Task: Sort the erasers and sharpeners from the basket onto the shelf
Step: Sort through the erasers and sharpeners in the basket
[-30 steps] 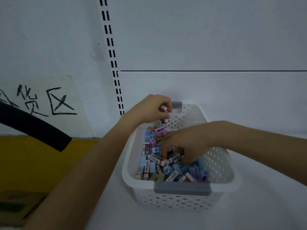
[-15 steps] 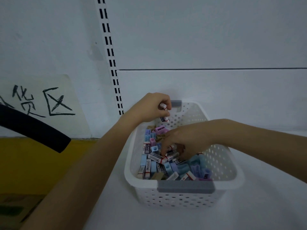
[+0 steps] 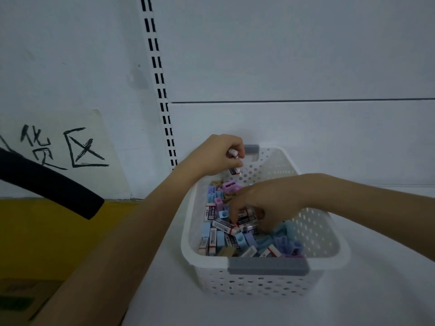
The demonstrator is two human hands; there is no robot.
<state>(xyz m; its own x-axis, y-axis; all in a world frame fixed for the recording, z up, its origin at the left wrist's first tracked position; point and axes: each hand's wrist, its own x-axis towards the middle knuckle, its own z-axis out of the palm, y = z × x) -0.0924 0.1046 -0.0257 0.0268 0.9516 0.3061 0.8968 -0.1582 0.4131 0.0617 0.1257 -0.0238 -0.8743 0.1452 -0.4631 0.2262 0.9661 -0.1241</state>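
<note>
Head view: we are picking, our left hand (image 3: 216, 156) gripping small white erasers (image 3: 235, 171) over the white holey plastic basket (image 3: 188, 231), right hand (image 3: 266, 203) pinching one more white eraser (image 3: 246, 214) inside; next we should lift them to the white shelf (image 3: 164, 290).

White wall panels (image 3: 282, 55) divided by 1 horizontal seam (image 3: 306, 100); 1 slotted upright rail (image 3: 156, 67); paper sign (image 3: 61, 149) with handwritten black characters, left; yellow surface (image 3: 47, 243) beneath; dim, even light.

One head-worn wide-angle view, facing forward and down, close above basket (image 3: 187, 234), back panel (image 3: 282, 55) beyond
</note>
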